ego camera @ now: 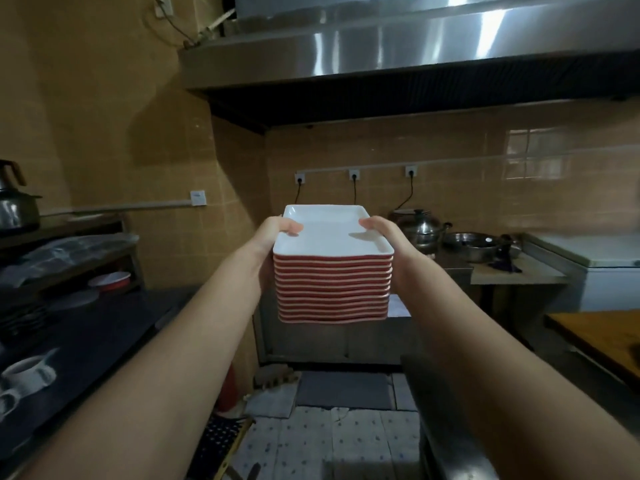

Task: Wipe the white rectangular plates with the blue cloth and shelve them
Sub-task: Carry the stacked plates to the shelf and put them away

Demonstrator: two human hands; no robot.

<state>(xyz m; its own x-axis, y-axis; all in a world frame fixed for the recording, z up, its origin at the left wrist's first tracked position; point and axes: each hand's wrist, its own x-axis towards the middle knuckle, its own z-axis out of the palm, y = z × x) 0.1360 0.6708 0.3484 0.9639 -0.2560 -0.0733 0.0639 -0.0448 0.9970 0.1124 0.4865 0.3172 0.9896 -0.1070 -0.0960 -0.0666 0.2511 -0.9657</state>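
Stack of white rectangular plates (333, 289), red along the outer rims, is held up in mid-air between both hands, out in front of the person and above the floor, resting on no surface. The left hand (273, 239) grips its left side and the right hand (385, 239) its right side; each thumb is curled over the rim of the top plate (329, 233), while the other fingers are hidden behind the stack. Tan tiled walls (104, 133) close the kitchen in, with a steel extractor hood (415, 46) overhead. Three wall sockets (354, 174) with black cords sit on the back wall above steel pots (420, 230). A dark counter (86, 341) at left carries white cups (27, 375). At right stand a white chest freezer (595, 271) and a wooden tabletop (602, 337). A grey mat (343, 389) lies on the patterned floor covering (329, 445) below
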